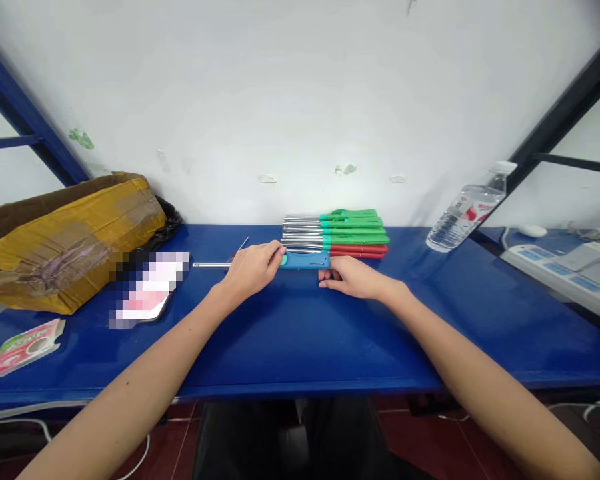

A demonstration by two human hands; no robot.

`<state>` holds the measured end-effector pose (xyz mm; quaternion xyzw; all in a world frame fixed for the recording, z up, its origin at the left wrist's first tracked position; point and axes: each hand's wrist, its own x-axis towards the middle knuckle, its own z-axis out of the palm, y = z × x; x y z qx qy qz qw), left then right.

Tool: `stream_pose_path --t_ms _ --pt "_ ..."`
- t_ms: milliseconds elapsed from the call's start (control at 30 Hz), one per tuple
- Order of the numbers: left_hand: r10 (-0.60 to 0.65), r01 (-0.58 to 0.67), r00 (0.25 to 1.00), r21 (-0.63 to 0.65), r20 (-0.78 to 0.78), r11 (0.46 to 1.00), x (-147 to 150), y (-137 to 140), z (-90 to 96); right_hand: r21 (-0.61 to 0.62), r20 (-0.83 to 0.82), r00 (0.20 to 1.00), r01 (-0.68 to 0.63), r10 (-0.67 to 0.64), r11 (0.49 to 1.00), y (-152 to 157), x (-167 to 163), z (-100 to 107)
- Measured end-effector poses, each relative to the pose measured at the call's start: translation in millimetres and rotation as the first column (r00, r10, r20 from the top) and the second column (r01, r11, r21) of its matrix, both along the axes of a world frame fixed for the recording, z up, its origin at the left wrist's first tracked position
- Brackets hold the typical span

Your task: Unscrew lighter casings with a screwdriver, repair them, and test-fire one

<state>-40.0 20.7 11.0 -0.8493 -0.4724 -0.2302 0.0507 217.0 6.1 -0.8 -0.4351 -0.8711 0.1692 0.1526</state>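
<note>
A person's two bare hands met over a blue-painted surface (290, 347), at a blue long-necked lighter (305, 261) lying level across the middle of the view, its slim metal tube pointing left. The left hand (253, 268) was closed around the lighter where the tube met the handle, just beside a turquoise button. The right hand (353, 276) had its fingers curled in at the handle's right end; whether they gripped it could not be told.

Just beyond, near the white wall (300, 100), similar lighters lay side by side in a row, tubes also pointing left: green-handled lighters (363, 223) toward the wall and red-handled lighters (360, 249) nearer the person.

To the left sat a cardboard box (80, 260) wrapped in yellow-brown tape, a pixelated flat item (150, 290) beside it, and a pink, green and white packet (25, 347) nearer the front. To the right stood a clear water bottle (467, 210) with a white cap; farther right was a white power strip (560, 267).
</note>
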Motion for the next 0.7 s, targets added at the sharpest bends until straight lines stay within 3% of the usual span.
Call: stream_pose_path --t_ms 233,433,700 --pt "-0.062 0.061 0.998 0.062 0.025 0.996 -1 1 -4.5 -0.015 0.093 0.996 -0.012 0.014 1.000 -1 2 5" --pt "-0.071 0.072 0.995 -0.007 0.064 0.997 0 3 -10.4 0.036 0.170 0.985 -0.041 0.034 0.999 -2 8 5" --pt "0.010 -0.013 1.000 -0.145 -0.017 0.989 9 -6 -13.2 0.106 0.213 0.971 0.090 -0.111 0.990 2 18 10"
